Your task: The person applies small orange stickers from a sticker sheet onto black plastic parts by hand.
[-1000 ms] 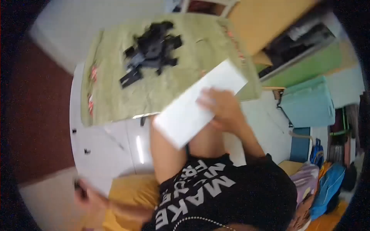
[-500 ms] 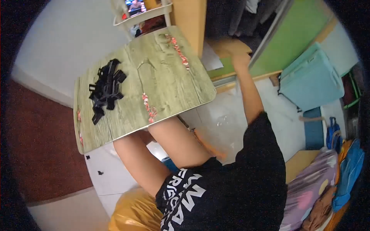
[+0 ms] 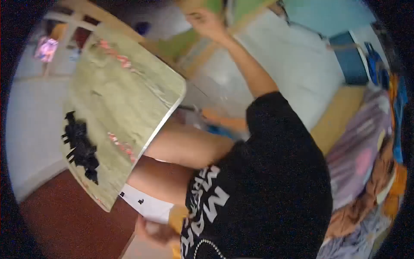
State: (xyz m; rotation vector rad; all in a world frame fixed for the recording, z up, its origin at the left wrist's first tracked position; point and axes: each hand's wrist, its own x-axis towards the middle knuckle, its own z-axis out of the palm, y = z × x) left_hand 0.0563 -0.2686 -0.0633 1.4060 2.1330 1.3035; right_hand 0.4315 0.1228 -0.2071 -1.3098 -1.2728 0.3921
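My right hand (image 3: 206, 23) is stretched out at the top of the view, in front of the green panel and a tan edge. Its fingers look bent but are smeared by motion, so any hold is hidden. Low on the left, my left hand (image 3: 155, 232) hangs beside my shirt, over the floor; it is blurred too, and no object shows in it. A cluster of black plastic parts (image 3: 82, 146) lies on the far left side of the wood-patterned folding table (image 3: 116, 93). Neither hand touches the parts or the table.
My legs reach under the table edge. Small black pieces (image 3: 141, 201) lie on the white floor. A teal box (image 3: 330, 15) stands at the upper right, with patterned bedding (image 3: 360, 146) below it. A white shelf unit holding a lit screen (image 3: 46, 48) is at the upper left.
The view has swung, tilting the table and shifting it left and down. My right arm stays extended; its hand now appears further left and higher. My left hand has come into view at the bottom.
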